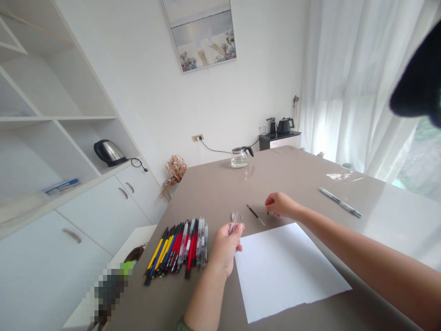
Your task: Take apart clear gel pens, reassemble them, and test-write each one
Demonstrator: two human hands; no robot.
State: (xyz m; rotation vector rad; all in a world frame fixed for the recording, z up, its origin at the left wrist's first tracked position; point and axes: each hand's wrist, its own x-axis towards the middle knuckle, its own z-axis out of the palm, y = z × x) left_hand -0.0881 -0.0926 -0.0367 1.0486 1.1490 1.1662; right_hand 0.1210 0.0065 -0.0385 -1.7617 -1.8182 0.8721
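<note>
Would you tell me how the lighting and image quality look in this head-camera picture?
Head view: daylight through the curtain blows out the right side and puts glare on the table; wide-angle bending tilts the shelves; a pixelated patch sits lower left; the left hand and pens are sharp.

My right hand curls over a tiny dark piece, too small to name, and I cannot tell whether I grip it. My left hand hides the lower end of the clear pen barrel. A blurred dark shape is cut off by the upper right corner. A pixelated patch masks something at lower left.
</note>
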